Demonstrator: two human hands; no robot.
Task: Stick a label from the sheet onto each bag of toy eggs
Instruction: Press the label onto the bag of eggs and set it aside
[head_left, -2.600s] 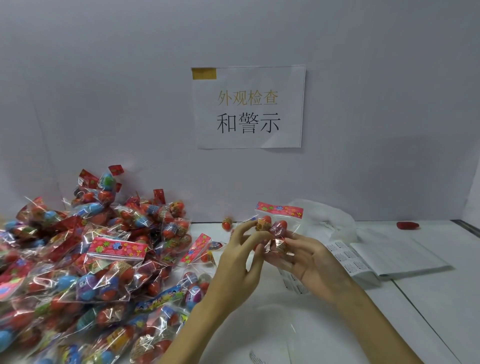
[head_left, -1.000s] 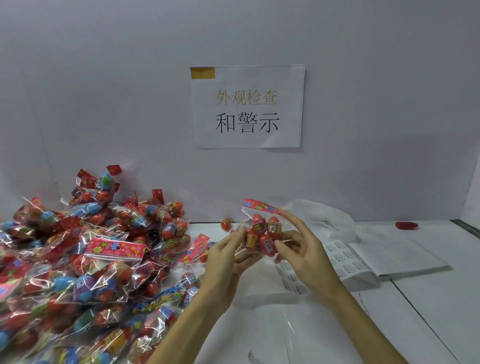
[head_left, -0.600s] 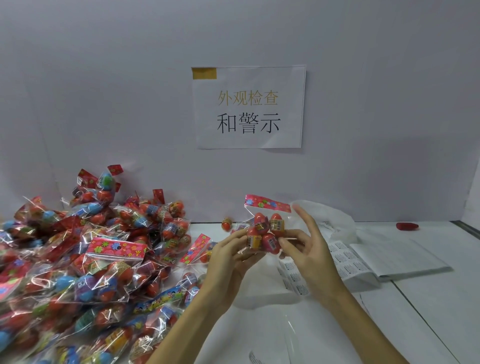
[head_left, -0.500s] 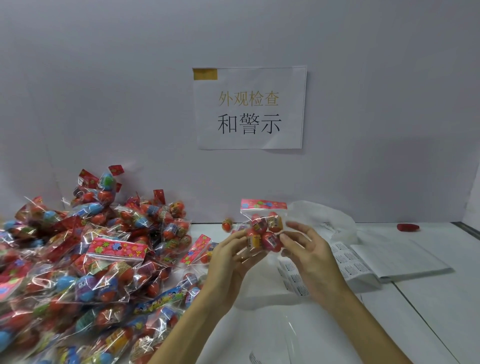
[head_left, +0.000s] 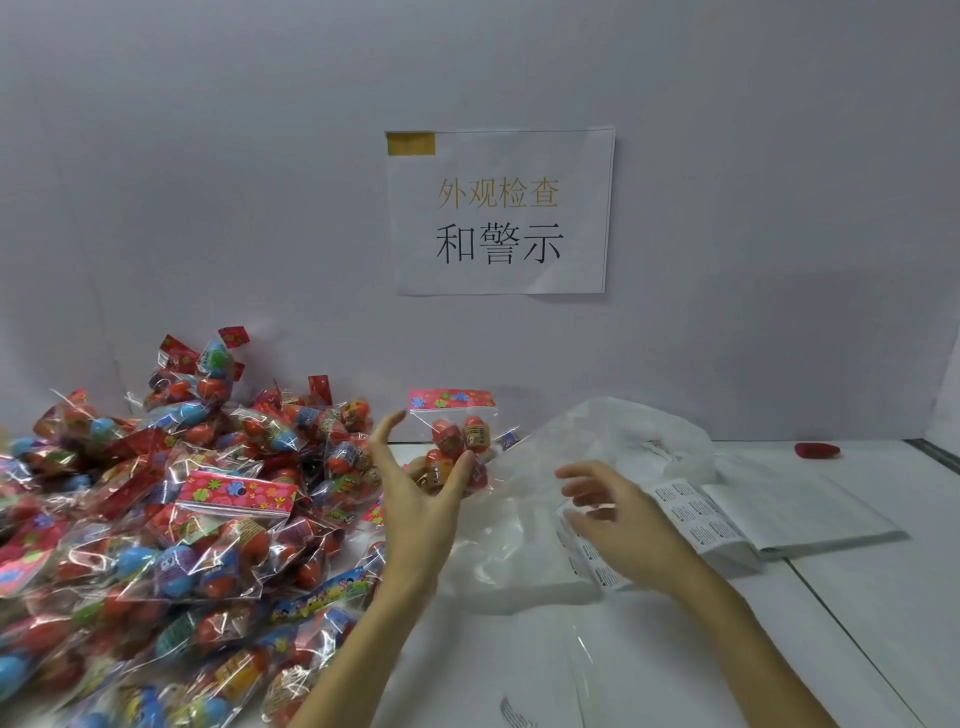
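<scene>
- Since 0.5 s ago, right hand (head_left: 618, 512) is letting go of the bag of toy eggs (head_left: 456, 441) and dropping toward the label sheet (head_left: 696, 514); left hand (head_left: 415, 493) is now carrying the bag alone.
- L grip: thumb and curled fingers are pinching the bag's lower part, index finger sticking up free; bag is hanging upright above the tabletop (head_left: 857, 597), red flowered header on top.
- R grip: fingers are spreading loose, holding nothing, hovering just over the sheet's near edge; touching or not, can't tell.
- Label sheet is lying on the tabletop beside a crumpled clear plastic bag (head_left: 613, 436).
- Pile of egg bags (head_left: 171, 509) is sitting at left, against the wall.
- Paper sign (head_left: 501, 213) is hanging on the wall; small red item (head_left: 816, 450) is lying far right.
</scene>
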